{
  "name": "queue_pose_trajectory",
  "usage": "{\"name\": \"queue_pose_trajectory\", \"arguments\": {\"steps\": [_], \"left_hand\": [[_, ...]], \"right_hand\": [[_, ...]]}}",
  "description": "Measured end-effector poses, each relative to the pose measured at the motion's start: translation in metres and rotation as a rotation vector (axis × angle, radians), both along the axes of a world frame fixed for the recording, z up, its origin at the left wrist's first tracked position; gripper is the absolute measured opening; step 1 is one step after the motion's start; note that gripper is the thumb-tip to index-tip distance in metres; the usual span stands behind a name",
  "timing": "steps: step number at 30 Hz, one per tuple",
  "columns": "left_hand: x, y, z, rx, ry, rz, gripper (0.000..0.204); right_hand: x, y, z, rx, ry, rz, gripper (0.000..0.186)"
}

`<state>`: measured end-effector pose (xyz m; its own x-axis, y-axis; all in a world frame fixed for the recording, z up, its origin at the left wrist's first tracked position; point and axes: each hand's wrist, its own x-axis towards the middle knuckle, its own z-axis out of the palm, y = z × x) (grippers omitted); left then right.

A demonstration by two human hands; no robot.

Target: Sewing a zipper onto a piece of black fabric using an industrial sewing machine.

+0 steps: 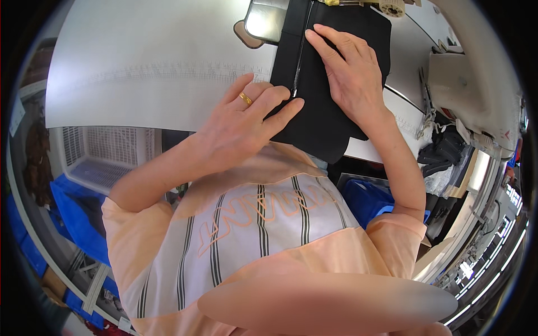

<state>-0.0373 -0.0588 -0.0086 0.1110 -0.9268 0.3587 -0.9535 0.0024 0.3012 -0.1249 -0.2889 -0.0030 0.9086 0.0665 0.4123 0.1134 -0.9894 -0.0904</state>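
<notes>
A black fabric piece (330,120) lies on the white worktop under both hands, with a metal-toothed zipper (300,56) running lengthwise along it. My left hand (241,117), wearing a gold ring, comes in from the left. Its thumb and index finger close around the zipper's near end, where a small silvery piece shows between the tips. My right hand (356,75) lies on the fabric to the right of the zipper. Its fingers are stretched out, the tips close to the zipper's teeth farther up.
Sewing machine parts, including a cream knob (392,7), stand at the far edge. A shiny metal plate (264,21) sits left of the fabric. Scissors (424,89) lie at the right. A white plastic basket (106,148) and blue bins (367,199) are below the worktop (151,73).
</notes>
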Motion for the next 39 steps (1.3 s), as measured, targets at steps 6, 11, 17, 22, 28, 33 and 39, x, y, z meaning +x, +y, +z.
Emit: {"name": "queue_pose_trajectory", "arguments": {"steps": [6,11,17,22,28,33,39], "left_hand": [[-0.005,0.007,-0.001,-0.053,-0.078,0.0,0.056],[0.006,0.01,0.004,-0.064,-0.024,-0.061,0.061],[0.043,-0.001,0.01,0.045,0.108,-0.3,0.048],[0.077,-0.045,0.003,-0.178,-0.065,-0.02,0.025],[0.085,-0.055,-0.006,-0.135,-0.072,-0.039,0.03],[0.087,-0.055,0.0,-0.153,-0.133,-0.027,0.03],[0.091,-0.057,0.008,-0.034,-0.033,-0.057,0.028]], "right_hand": [[-0.034,0.036,0.01,0.077,0.101,0.1,0.047],[-0.051,0.043,-0.002,0.123,0.122,0.099,0.047],[-0.046,0.043,0.008,0.027,0.094,0.136,0.046],[-0.046,0.045,0.01,0.055,0.125,0.156,0.046],[-0.046,0.041,0.012,0.052,0.152,0.18,0.048],[-0.047,0.04,0.015,0.033,0.18,0.192,0.047],[-0.044,0.037,0.013,0.035,0.167,0.22,0.047]]}}
